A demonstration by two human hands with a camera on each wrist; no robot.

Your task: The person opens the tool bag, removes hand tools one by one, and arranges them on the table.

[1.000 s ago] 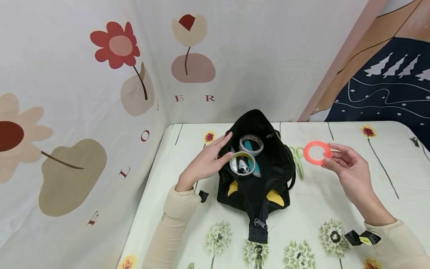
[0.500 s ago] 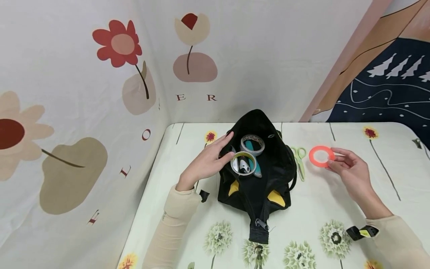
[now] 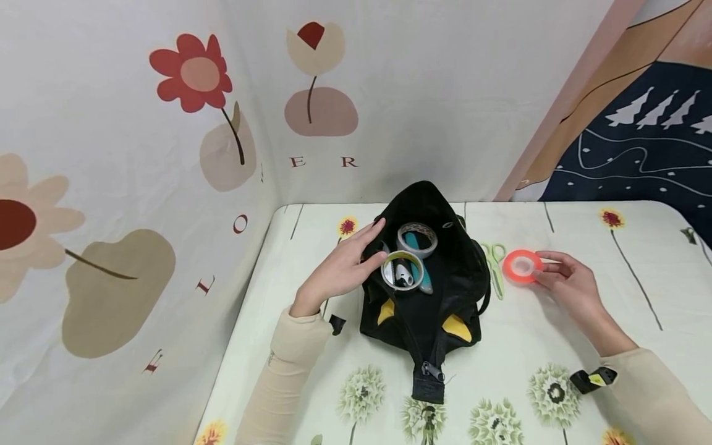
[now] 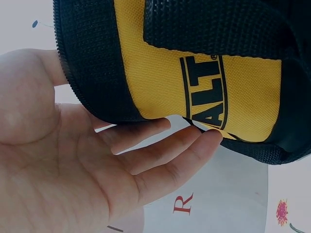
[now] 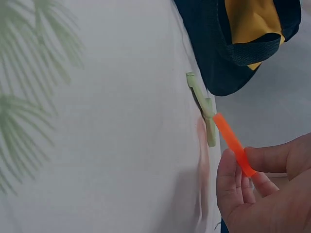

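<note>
In the last half second, a roll of orange tape (image 3: 508, 266) has been shifted leftward, and seemingly lower, by the right hand (image 3: 572, 288), between whose thumb and fingers it is pinched; it is thus held outside the black bag (image 3: 457, 267), just beside the green scissors (image 3: 495, 273). The left hand (image 3: 339, 269) has been kept at the bag's side, its fingers nearly straight and laid along the outside, its thumb at the opening. One bag, one orange roll and one pair of scissors are counted; between the hands, two paler rolls (image 3: 424, 252) are seen inside the bag. Whether the teal parts (image 3: 426, 285) there belong to one tool cannot be told.
</note>
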